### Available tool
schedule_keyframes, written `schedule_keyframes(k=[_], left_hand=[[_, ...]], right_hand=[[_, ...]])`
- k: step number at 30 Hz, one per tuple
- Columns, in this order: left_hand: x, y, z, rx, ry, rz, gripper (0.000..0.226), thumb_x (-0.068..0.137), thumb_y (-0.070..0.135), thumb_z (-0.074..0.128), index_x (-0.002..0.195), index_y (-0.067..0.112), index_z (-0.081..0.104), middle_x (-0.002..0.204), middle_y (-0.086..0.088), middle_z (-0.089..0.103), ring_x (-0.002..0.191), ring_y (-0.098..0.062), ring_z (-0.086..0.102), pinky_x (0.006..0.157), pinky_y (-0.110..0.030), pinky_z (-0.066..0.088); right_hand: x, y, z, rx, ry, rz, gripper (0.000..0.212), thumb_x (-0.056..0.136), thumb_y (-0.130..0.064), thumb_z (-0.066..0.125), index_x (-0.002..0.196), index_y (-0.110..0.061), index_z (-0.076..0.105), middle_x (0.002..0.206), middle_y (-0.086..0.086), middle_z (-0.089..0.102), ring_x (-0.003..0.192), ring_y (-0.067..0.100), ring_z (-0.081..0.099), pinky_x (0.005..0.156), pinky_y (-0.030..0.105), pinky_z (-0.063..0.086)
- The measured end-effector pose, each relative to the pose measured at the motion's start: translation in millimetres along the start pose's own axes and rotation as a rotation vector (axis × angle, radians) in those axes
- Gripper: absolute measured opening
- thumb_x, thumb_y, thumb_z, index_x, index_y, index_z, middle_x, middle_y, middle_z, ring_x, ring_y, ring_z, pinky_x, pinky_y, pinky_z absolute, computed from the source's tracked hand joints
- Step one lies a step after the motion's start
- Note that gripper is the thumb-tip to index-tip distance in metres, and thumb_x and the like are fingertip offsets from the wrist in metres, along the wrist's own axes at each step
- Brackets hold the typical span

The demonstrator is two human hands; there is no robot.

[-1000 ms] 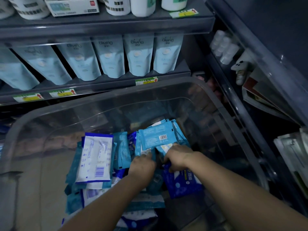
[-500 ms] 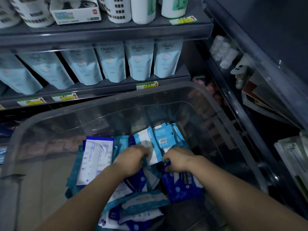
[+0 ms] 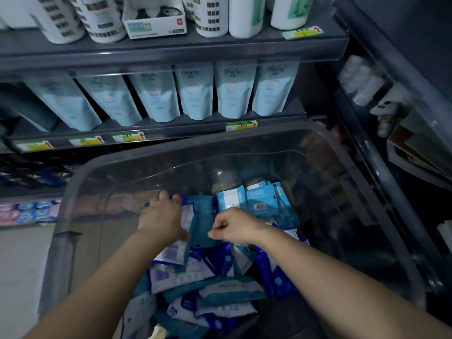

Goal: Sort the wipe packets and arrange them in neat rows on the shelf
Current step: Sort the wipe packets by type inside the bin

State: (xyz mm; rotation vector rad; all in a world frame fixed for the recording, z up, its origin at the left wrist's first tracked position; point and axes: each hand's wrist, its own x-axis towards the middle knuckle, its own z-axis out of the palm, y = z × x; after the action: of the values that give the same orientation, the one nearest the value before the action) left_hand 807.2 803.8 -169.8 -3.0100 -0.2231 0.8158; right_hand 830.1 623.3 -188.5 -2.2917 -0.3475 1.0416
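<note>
Sorting takes place inside the clear bin (image 3: 362, 182); no wipe packets (image 3: 220, 285) from it have reached the shelf (image 3: 156, 129).

1. Task item. The packets lie in a loose heap on the bin floor, dark blue, teal and white-faced mixed together. A few light-blue packets (image 3: 256, 204) stand on edge at 1 o'clock of the heap.
2. Left hand (image 3: 161, 221). It spans a white-faced packet (image 3: 171, 254) at 10 o'clock of the heap, fingers hooked over the far edge and thumb at the near side, grasping it.
3. Right hand (image 3: 234, 226). Its fingers are curled and pinch the near right edge of a teal packet (image 3: 201, 216), which stands between the two hands.
4. Change. A second ago both hands worked side by side at the light-blue packets. The left hand has since travelled toward 9 o'clock onto the white-faced packet, and the right hand has let go of the light-blue ones.
5. Meaning. Judged from this, the packets are being separated by type, one type per hand. Shelving has not begun.
6. Surroundings. Pale blue pouches (image 3: 193, 94) fill the shelf at 12 o'clock, with price tags (image 3: 241, 125) on its front edge. White bottles (image 3: 212, 15) stand one level higher.
</note>
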Motion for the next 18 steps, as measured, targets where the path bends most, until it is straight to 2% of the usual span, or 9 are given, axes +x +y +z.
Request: schedule_keyframes(k=[2,4,6,8,9,11,13,15,18], left_hand=[[-2,-1,-3,-0.059,0.081,0.050,0.077,0.064,0.046,0.082,0.125,0.015,0.046,0.123,-0.008,0.046,0.119,-0.029,0.044,0.093,-0.039,0.045],[-5,2,-9,-0.299,0.174,0.113,0.058,0.067,0.037,0.082,0.112,0.012,0.053,0.107,-0.007,0.050,0.104,-0.027,0.051,0.079,-0.032,0.042],[-10,8,-18,-0.702,0.166,0.160,0.038,0.070,0.025,0.083,0.093,0.011,0.056,0.086,-0.004,0.054,0.080,-0.021,0.053,0.064,-0.029,0.038],[-12,13,-25,-1.039,0.086,0.230,0.030,0.072,0.013,0.082,0.087,0.009,0.057,0.080,-0.007,0.061,0.072,-0.019,0.055,0.068,-0.033,0.046],[-12,14,-26,-1.053,0.076,0.255,0.031,0.073,0.011,0.081,0.094,0.007,0.058,0.088,-0.011,0.064,0.078,-0.021,0.058,0.075,-0.037,0.050],[-7,12,-22,-0.781,0.093,0.241,0.051,0.075,0.019,0.079,0.119,0.011,0.054,0.114,-0.011,0.058,0.101,-0.024,0.058,0.091,-0.038,0.049],[-2,8,-12,-0.281,0.023,0.187,0.078,0.076,0.039,0.075,0.142,0.020,0.037,0.139,-0.007,0.042,0.126,-0.026,0.043,0.102,-0.039,0.039],[-3,6,2,0.023,-0.087,0.192,0.094,0.073,0.051,0.073,0.148,0.024,0.024,0.148,-0.005,0.032,0.136,-0.026,0.030,0.107,-0.044,0.031],[-4,9,21,0.127,-0.055,0.180,0.107,0.063,0.058,0.077,0.147,0.021,0.021,0.140,-0.005,0.034,0.131,-0.027,0.032,0.107,-0.043,0.031]], right_hand=[[2,-8,4,0.160,-0.035,0.033,0.044,0.081,-0.037,0.075,0.119,-0.019,0.062,0.119,-0.001,0.064,0.108,0.014,0.060,0.094,0.028,0.048],[2,-11,6,0.282,-0.050,0.058,0.062,0.076,-0.035,0.079,0.129,-0.018,0.053,0.127,0.002,0.060,0.113,0.016,0.058,0.094,0.027,0.046],[-1,-12,2,0.421,0.011,0.016,0.051,0.074,-0.031,0.082,0.118,-0.017,0.060,0.114,0.000,0.066,0.103,0.014,0.062,0.090,0.026,0.049],[-8,-14,-9,0.536,0.100,-0.021,0.031,0.079,-0.023,0.079,0.105,-0.015,0.065,0.093,-0.005,0.068,0.083,0.008,0.063,0.076,0.018,0.048],[-12,-13,-15,0.500,0.157,-0.042,0.021,0.082,-0.020,0.075,0.100,-0.013,0.066,0.087,-0.004,0.066,0.077,0.009,0.060,0.071,0.020,0.047],[-18,-6,-28,0.226,0.275,-0.082,0.007,0.088,-0.019,0.067,0.093,-0.015,0.067,0.083,-0.001,0.063,0.077,0.016,0.057,0.070,0.029,0.046],[-28,2,-42,-0.187,0.298,-0.079,0.014,0.090,-0.018,0.058,0.099,-0.024,0.067,0.091,-0.001,0.065,0.087,0.021,0.058,0.074,0.033,0.047],[-38,13,-51,-0.546,0.155,-0.035,0.032,0.089,-0.011,0.051,0.110,-0.032,0.065,0.102,-0.002,0.065,0.096,0.023,0.059,0.070,0.030,0.047],[-50,29,-54,-0.864,-0.158,0.083,0.018,0.086,-0.022,0.061,0.104,-0.024,0.064,0.097,-0.001,0.061,0.089,0.022,0.057,0.064,0.027,0.041]])
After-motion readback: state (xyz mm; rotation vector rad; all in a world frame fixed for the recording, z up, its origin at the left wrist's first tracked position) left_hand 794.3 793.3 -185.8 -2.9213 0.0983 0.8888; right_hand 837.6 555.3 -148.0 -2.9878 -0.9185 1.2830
